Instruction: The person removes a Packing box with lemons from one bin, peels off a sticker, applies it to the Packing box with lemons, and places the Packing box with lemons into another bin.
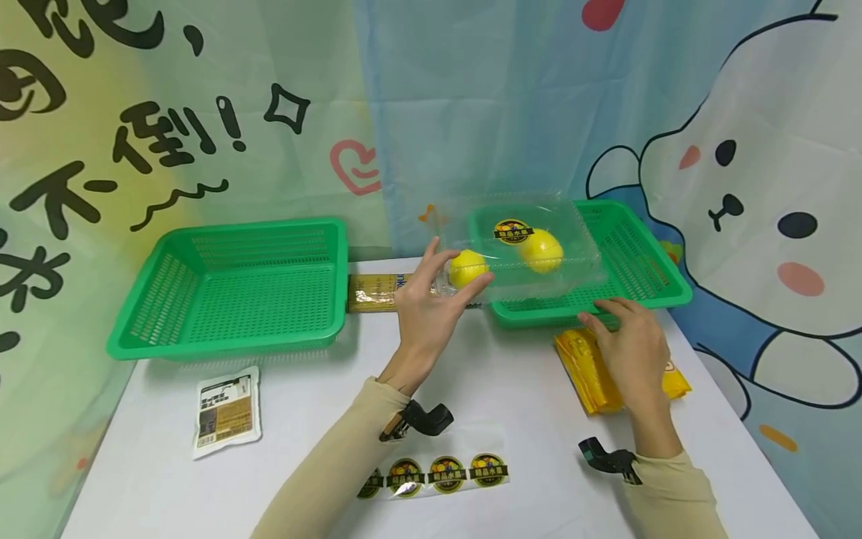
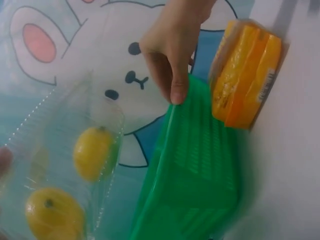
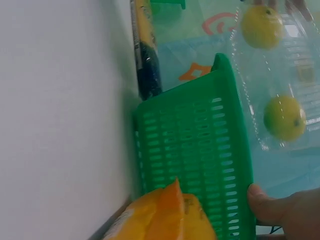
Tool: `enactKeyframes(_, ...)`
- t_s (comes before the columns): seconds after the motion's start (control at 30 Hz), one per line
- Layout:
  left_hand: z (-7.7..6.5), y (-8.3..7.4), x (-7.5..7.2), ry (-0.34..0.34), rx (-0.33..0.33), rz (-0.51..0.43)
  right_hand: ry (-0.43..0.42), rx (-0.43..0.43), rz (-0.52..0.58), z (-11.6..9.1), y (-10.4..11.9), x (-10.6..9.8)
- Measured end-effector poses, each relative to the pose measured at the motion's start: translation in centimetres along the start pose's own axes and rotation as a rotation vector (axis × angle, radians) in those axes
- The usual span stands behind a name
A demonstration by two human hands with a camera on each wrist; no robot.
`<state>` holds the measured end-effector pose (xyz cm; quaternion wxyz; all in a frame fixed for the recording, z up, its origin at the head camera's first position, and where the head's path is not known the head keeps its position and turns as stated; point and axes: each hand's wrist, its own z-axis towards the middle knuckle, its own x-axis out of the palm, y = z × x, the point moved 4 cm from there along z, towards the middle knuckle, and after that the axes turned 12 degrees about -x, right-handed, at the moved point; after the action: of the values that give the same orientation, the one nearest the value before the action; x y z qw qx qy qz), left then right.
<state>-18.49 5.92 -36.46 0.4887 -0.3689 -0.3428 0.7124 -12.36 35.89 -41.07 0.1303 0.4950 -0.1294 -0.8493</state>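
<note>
My left hand (image 1: pixel 431 307) grips the left end of a clear plastic fruit box (image 1: pixel 579 254). Two yellow lemons (image 1: pixel 541 251) lie inside it, and a round black-and-gold label is on its lid. The box hangs above the right green basket (image 1: pixel 646 254), partly overlapping it in the head view. My right hand (image 1: pixel 629 344) pinches that basket's near rim, with the thumb (image 3: pixel 262 202) on the outer side in the right wrist view. Just below this hand lies a yellow packet (image 1: pixel 586 370), partly hidden by it.
Another green basket (image 1: pixel 229 299) stands at the left. Behind my left hand lies a pack of noodles (image 1: pixel 370 292), between the baskets. A white-and-brown sachet (image 1: pixel 227 412) is at the front left. A strip of round labels (image 1: pixel 447 474) lies at the front. A printed curtain (image 1: pixel 471 97) hangs behind.
</note>
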Motion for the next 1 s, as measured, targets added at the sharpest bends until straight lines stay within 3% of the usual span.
enactKeyframes(0.37,0.7,0.3,3.0,0.007,-0.025,0.013,-0.119,-0.083,-0.019,-0.5,0.2,0.5)
enactKeyframes(0.67,1.1,0.1,5.2,0.025,-0.024,0.028,-0.127,-0.094,-0.024,-0.5,0.1,0.6)
enactKeyframes(1.0,1.5,0.0,8.1,0.076,-0.073,0.006,-0.146,-0.056,-0.031,-0.8,-0.3,0.5)
